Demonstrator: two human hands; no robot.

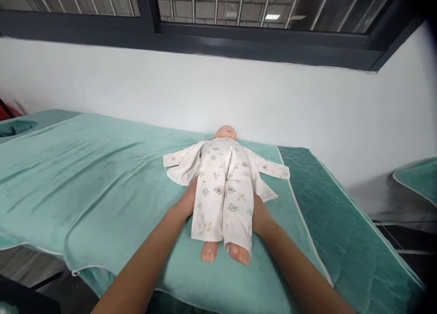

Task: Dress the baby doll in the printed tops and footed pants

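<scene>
A baby doll [226,132] lies on its back on the green bed cover, its head near the wall. It wears white printed trousers [213,200], drawn high over its body, and both bare feet [209,251] stick out at the hems. A matching white shirt [184,168] spreads out on both sides, its sleeves stretched outward. My left hand [191,198] is against the left side of the trousers. Against their right side is my right hand [261,214], near the shirt's lower flap. The trousers and doll hide the fingers of both hands.
The light green cover [102,182] lies wrinkled over the bed. To the right shows a darker quilted mattress [327,214]. A white wall [136,86] stands behind, below a dark-framed window [239,41] with metal bars. Another green bed edge [419,177] is at far right.
</scene>
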